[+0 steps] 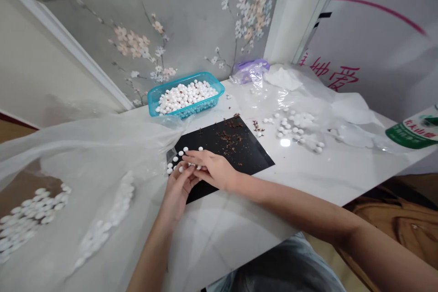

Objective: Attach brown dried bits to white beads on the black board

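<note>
Over the left corner of a black sheet (219,146), my two hands meet with their fingertips close together. My left hand (178,187) comes from below, its fingers curled around a small white ball (181,169). My right hand (217,171) reaches across from the right, thumb and fingers bent in at another white ball (199,167). The fingers partly hide what lies between them. Several loose white balls (175,159) rest on the sheet beside the hands. Reddish-brown bits (228,138) are scattered over the sheet's far part.
Behind the sheet stands a blue plastic basket (152,106) full of white balls with brown bits. Clear plastic bags with white balls (297,121) lie right; a large bag (112,155) spreads left. A purple packet (251,69) and a green-labelled bottle (410,132) are farther off.
</note>
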The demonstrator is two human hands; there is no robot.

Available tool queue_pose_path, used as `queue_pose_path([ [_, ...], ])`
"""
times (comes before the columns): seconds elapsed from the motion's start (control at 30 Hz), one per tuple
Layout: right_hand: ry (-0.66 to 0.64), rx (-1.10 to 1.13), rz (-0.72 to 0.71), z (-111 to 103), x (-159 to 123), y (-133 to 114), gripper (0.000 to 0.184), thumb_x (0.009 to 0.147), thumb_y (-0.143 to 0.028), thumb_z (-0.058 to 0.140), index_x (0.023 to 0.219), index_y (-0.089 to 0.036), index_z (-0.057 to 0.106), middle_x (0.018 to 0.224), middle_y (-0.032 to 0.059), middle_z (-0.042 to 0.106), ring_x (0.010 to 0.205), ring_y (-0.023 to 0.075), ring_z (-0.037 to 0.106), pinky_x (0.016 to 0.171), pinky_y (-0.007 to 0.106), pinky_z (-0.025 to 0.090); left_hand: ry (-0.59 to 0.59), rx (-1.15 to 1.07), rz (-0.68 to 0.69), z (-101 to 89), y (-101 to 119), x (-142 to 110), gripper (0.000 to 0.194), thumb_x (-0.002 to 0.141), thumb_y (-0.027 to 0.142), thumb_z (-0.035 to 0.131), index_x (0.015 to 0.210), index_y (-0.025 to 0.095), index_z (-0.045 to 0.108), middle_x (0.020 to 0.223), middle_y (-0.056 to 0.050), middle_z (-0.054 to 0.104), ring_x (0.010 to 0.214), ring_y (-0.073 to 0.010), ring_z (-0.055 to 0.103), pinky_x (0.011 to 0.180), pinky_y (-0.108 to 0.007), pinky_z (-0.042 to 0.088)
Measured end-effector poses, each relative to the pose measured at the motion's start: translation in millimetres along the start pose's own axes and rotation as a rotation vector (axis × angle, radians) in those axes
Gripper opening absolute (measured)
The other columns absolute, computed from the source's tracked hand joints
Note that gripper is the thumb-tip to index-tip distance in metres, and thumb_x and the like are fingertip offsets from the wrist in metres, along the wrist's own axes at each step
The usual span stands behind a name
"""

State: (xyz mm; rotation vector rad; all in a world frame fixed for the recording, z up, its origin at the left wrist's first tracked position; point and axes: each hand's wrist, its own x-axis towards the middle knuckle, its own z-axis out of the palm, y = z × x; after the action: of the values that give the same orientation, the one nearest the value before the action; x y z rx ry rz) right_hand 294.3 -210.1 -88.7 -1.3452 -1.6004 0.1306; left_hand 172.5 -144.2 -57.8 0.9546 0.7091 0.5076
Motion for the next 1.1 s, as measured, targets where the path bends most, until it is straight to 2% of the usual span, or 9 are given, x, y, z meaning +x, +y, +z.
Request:
queue_pose_path([
  [0.1,-0.055,-0.017,0.010,-1.7,1.2,-1.8,0.043,0.086,-0.009,0.050,0.127,-0.017,0.043,0.125,0.0071,0.051,0.112,0.0174,0.050,0.093,0.030,0.046,-0.015,0.012,0.021,-1.1,-1.3,0.7,0.015,0.068,0.023,0.072,0.079,0.017,0.063,0.074,0.003,0.062,0.070,-0.0091,0.060,0.067,-0.019,0.050],
  [0.2,-0.074,0.023,0.024,-2.8,1.7,-3.9,0.046,0.085,-0.009,0.050,0.129,-0.015,0.041,0.123,0.0078,0.052,0.113,0.0181,0.049,0.094,0.031,0.046,-0.003,-0.004,0.014,-0.9,-2.9,1.4,0.014,0.069,0.021,0.071,0.078,0.016,0.062,0.072,0.003,0.062,0.069,-0.0091,0.060,0.066,-0.018,0.050],
  [0.4,0.005,0.045,0.031,-5.4,1.5,-4.2,0.040,0.088,-0.020,0.055,0.126,-0.015,0.043,0.125,0.0083,0.051,0.114,0.0197,0.049,0.097,0.034,0.043,-0.017,-0.176,0.009,-5.4,0.8,4.4,0.009,0.071,0.020,0.068,0.073,0.014,0.061,0.076,-0.003,0.065,0.076,-0.0115,0.062,0.070,-0.019,0.051],
  [0.57,0.003,0.048,0.010,-7.5,3.6,-5.5,0.029,0.088,-0.018,0.057,0.117,-0.015,0.051,0.111,0.0054,0.059,0.100,0.0190,0.054,0.091,0.032,0.045,0.001,-0.280,0.028,-9.4,1.7,5.4,0.006,0.073,0.016,0.065,0.077,0.012,0.064,0.075,-0.002,0.064,0.073,-0.0096,0.061,0.067,-0.017,0.052],
  [0.77,0.006,0.059,0.039,-6.2,3.2,-6.3,0.024,0.090,-0.019,0.056,0.114,-0.017,0.054,0.105,0.0050,0.061,0.095,0.0185,0.055,0.086,0.030,0.047,0.031,-0.264,0.044,-7.7,-2.3,5.2,0.006,0.077,0.018,0.062,0.077,0.013,0.064,0.076,-0.002,0.064,0.073,-0.0096,0.061,0.067,-0.017,0.052],
  [0.97,0.030,0.068,0.013,-5.9,2.9,-5.0,0.023,0.088,-0.016,0.056,0.112,-0.017,0.055,0.102,0.0049,0.062,0.093,0.0182,0.056,0.083,0.029,0.048,-0.029,-0.248,0.064,-9.2,-5.0,4.9,0.009,0.074,0.017,0.066,0.082,0.014,0.063,0.080,-0.001,0.065,0.077,-0.0083,0.062,0.072,-0.015,0.051],
  [1.1,0.025,0.057,0.026,-6.8,3.6,-5.2,0.023,0.089,-0.018,0.056,0.111,-0.018,0.055,0.099,0.0050,0.062,0.093,0.0183,0.056,0.084,0.029,0.048,-0.030,-0.225,0.067,-10.2,-4.8,5.5,0.008,0.074,0.018,0.066,0.080,0.014,0.063,0.079,0.000,0.065,0.077,-0.0083,0.061,0.072,-0.015,0.051],
])
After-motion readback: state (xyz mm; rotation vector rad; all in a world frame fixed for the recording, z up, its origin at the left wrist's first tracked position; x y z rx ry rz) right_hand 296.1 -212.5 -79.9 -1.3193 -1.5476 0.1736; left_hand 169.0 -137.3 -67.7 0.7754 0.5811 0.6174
